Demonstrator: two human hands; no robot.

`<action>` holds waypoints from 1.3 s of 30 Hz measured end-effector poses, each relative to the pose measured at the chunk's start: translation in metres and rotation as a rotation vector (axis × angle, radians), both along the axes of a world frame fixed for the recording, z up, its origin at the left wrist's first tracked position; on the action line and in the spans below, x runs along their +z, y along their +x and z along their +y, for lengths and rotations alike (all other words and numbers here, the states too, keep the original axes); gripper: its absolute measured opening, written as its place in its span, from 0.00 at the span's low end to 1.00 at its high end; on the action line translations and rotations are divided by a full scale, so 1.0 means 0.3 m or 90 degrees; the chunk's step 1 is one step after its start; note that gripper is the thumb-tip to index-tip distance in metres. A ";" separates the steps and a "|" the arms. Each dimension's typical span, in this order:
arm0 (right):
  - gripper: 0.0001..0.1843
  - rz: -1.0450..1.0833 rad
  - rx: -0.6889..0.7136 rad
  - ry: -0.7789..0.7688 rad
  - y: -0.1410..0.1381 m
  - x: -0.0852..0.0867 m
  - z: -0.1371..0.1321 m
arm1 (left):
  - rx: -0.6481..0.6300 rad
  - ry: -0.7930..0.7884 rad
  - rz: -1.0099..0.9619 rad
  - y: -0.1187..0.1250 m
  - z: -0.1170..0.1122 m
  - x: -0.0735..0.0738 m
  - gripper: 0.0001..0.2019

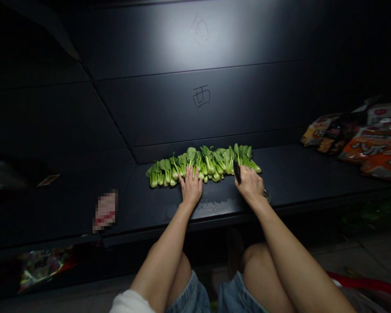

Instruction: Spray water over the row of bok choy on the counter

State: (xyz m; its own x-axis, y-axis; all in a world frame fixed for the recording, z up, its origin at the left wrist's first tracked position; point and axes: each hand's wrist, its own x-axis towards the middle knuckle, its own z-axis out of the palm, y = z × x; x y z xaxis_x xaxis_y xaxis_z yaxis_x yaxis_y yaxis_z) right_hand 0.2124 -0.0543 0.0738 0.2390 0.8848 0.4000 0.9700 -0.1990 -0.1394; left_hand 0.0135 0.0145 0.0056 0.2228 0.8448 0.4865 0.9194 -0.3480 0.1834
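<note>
A long row of green bok choy (pixel 210 161) lies on the dark shelf (pixel 289 169), leaves toward the back panel and pale stems toward me. My left hand (pixel 191 188) rests on the stems left of the row's middle, its fingers outstretched and apart. Near the right end, my right hand (pixel 250 182) is closed around a slim black object (pixel 237 172); its kind cannot be made out. The hand covers some stems there. Something small and shiny (pixel 267 195) shows beside the right wrist, partly hidden.
Orange snack bags (pixel 374 143) stand on the shelf at the right. A blurred-out packet or card (pixel 106 211) lies at the shelf's left front, with a small card (pixel 48 180) farther left. Shiny packages (pixel 42 265) sit lower down. The back panel (pixel 163 108) rises behind the greens.
</note>
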 end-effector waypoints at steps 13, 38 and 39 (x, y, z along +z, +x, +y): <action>0.13 -0.036 0.094 -0.031 -0.105 0.009 0.006 | 0.012 0.000 0.008 -0.033 0.000 0.006 0.24; 0.12 -0.086 0.217 -0.078 -0.255 0.022 0.039 | 0.067 0.000 -0.015 -0.157 0.006 0.025 0.24; 0.12 -0.091 0.220 -0.073 -0.260 0.020 0.041 | 0.069 -0.001 -0.015 -0.161 0.005 0.025 0.24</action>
